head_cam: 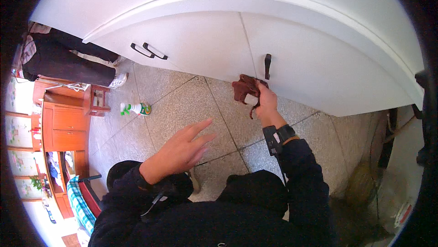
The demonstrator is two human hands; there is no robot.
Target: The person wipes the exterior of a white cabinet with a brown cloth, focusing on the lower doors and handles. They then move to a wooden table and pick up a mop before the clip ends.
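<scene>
My right hand grips a crumpled brown cloth that bears a white tag. The cloth is close to the lower edge of a white cabinet door, just below a black door handle; whether it touches the door, I cannot tell. Over the tiled floor, my left hand is held with its fingers apart and nothing in it. A white spray bottle with a green trigger and a green label stands on the floor, left of and beyond my left hand.
Two more black handles are on the cabinet's left part. Past the cabinet's left end is another person in dark trousers. A wooden stool, a wooden cabinet and a chair with a checked cloth line the left side.
</scene>
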